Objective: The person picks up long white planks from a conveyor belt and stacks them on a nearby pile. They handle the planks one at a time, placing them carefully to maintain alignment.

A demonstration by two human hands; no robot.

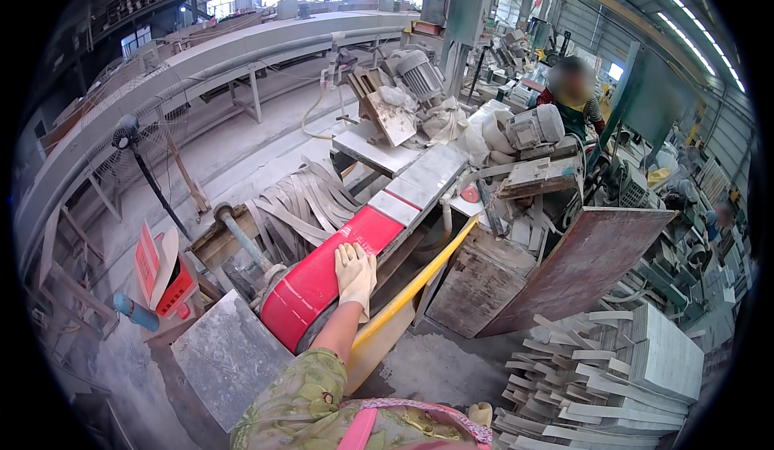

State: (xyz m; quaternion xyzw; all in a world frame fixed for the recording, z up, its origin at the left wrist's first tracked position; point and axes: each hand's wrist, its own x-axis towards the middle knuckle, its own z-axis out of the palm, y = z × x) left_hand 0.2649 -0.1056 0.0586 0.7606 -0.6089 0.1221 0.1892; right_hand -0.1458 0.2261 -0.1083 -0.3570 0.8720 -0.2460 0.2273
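My left hand (355, 275), in a cream glove, lies palm down on a red conveyor belt (310, 279). Its fingers stretch forward along the belt and grip nothing. Just ahead of the fingertips, a small pale grey tile (393, 207) rests on the belt. Larger grey slabs (431, 173) lie beyond it in the same line. Low by my apron, a bit of cream glove shows, apparently my right hand (480, 414); its fingers are mostly hidden, and what it may hold cannot be seen.
A yellow rail (415, 285) runs along the belt's right side. Stacked pale stone strips (601, 377) stand at lower right. Dusty motors (535, 126) flank the line ahead. Left are a standing fan (126, 133) and a red crate (176, 290). A person (572, 95) works at far right.
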